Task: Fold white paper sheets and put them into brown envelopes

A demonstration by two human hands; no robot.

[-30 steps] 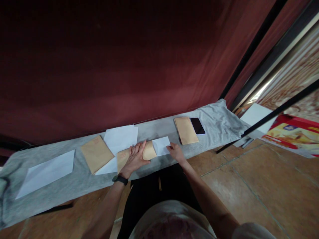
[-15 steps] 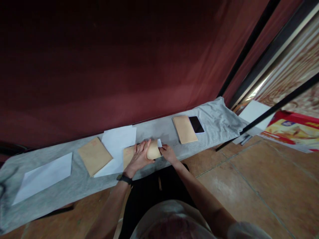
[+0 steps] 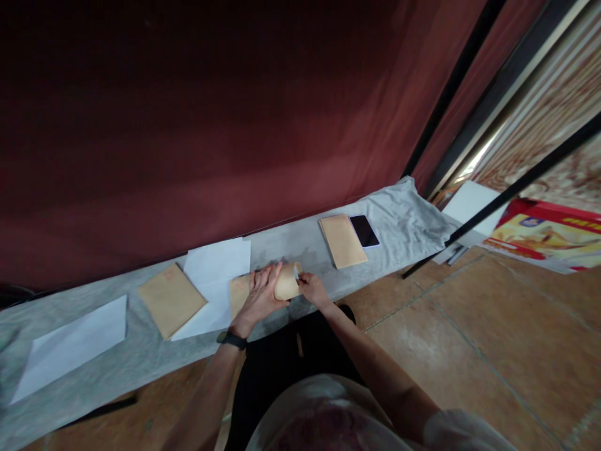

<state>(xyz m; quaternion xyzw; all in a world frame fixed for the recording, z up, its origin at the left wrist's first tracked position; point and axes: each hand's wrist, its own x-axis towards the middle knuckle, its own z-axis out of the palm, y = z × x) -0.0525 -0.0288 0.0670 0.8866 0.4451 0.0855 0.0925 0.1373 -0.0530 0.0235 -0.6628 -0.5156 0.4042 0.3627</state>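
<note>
A brown paper envelope (image 3: pixel 287 285) lies on the grey cloth in front of me, its right end bulging open. Across it my left hand (image 3: pixel 263 298) grips, fingers over the top and thumb at the near edge. At the envelope's mouth my right hand (image 3: pixel 313 289) is closed in a pinch on a folded white paper (image 3: pixel 296 270). Most of that paper is hidden inside the envelope. Left of my hands, another brown envelope (image 3: pixel 172 300) partly overlaps white sheets (image 3: pixel 216 260).
The narrow table has a grey cloth (image 3: pixel 399 213) over it, against a dark red curtain (image 3: pixel 211 156). To the right are brown envelopes (image 3: pixel 344 241) beside a phone (image 3: pixel 364 231). Another white sheet (image 3: pixel 75 344) lies far left. A red and yellow box (image 3: pixel 547 235) stands beyond a black pole (image 3: pixel 526 178).
The white paper has gone further into the envelope, with less of it showing. My right hand has moved slightly left, closer to the mouth. The view has shifted a little.
</note>
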